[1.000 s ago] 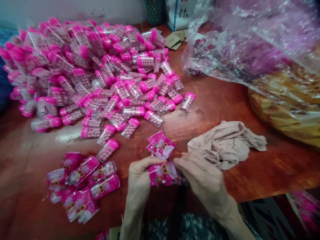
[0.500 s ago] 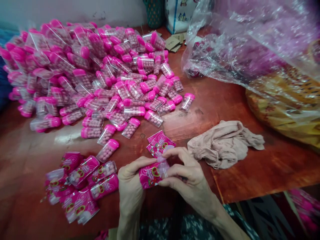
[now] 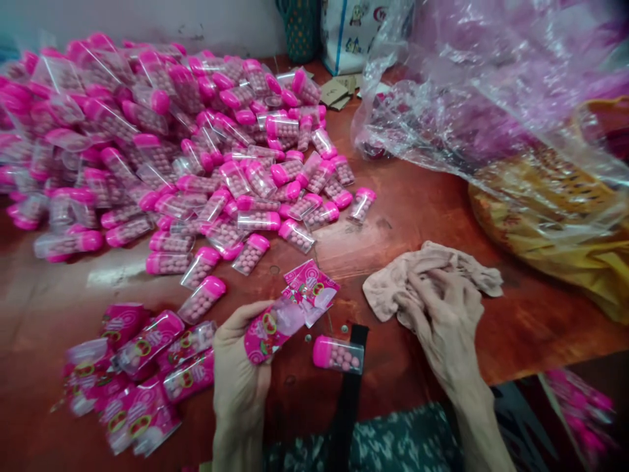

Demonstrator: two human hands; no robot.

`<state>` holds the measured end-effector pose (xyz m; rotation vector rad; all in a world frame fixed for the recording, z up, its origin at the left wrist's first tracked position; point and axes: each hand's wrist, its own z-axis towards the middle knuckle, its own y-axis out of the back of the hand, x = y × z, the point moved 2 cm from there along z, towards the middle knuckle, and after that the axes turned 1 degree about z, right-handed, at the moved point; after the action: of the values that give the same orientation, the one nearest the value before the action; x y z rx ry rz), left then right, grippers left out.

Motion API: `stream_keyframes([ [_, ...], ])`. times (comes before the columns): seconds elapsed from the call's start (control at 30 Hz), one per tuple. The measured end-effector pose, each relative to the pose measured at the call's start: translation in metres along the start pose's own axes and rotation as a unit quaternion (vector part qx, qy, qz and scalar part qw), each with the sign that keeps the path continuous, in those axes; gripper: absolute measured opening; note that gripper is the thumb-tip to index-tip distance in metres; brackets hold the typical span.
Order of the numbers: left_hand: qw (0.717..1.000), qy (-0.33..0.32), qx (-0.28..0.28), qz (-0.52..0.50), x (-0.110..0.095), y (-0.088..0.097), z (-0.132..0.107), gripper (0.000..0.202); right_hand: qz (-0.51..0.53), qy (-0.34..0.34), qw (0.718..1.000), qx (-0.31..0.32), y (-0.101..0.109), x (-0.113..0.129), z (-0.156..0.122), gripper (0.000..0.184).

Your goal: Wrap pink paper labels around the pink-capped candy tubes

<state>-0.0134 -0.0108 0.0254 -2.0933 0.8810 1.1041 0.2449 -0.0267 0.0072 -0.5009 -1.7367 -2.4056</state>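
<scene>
My left hand (image 3: 240,367) is closed on a pink printed plastic sleeve (image 3: 268,334), pinched between thumb and fingers, its clear end pointing up and right. More flat printed sleeves (image 3: 312,288) lie just beyond it on the table. My right hand (image 3: 449,314) rests on a crumpled beige cloth (image 3: 386,285), fingers bent, slightly apart and pressing into it. Between the hands lies a clear bottle of pink balls with a pink cap (image 3: 339,354), over a black strap (image 3: 358,334). Several sleeved bottles (image 3: 150,341) are piled left of my left hand.
A large heap of pink-capped bottles (image 3: 162,151) fills the back left of the wooden table (image 3: 413,210). Clear plastic film (image 3: 442,124) and a yellow basket (image 3: 545,216) stand at the right. Cardboard pieces (image 3: 339,92) and a white bag (image 3: 348,33) are at the back.
My right hand has left the sleeve and moved right onto the cloth. My left hand keeps the sleeve, now tilted. The bottle between the hands has come into view. The camera view has shifted slightly.
</scene>
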Motion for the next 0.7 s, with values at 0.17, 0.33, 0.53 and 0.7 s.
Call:
stream_keyframes([
  [0.17,0.999,0.025,0.034,-0.030,0.003,-0.002,-0.004,0.020,0.035,-0.010,0.998,-0.046,-0.011,0.002,0.010,0.029],
  [0.33,0.996,0.049,0.053,-0.043,0.005,0.004,-0.006,0.021,0.112,-0.012,0.990,-0.085,0.002,0.016,0.003,0.016],
  [0.53,0.998,0.028,0.027,-0.049,0.008,0.008,-0.007,0.026,0.160,0.083,0.981,0.077,0.002,0.072,-0.045,0.043],
  [0.7,0.997,-0.055,0.045,-0.025,0.009,0.013,-0.005,0.021,0.220,0.063,0.965,0.128,-0.011,0.086,-0.059,0.009],
])
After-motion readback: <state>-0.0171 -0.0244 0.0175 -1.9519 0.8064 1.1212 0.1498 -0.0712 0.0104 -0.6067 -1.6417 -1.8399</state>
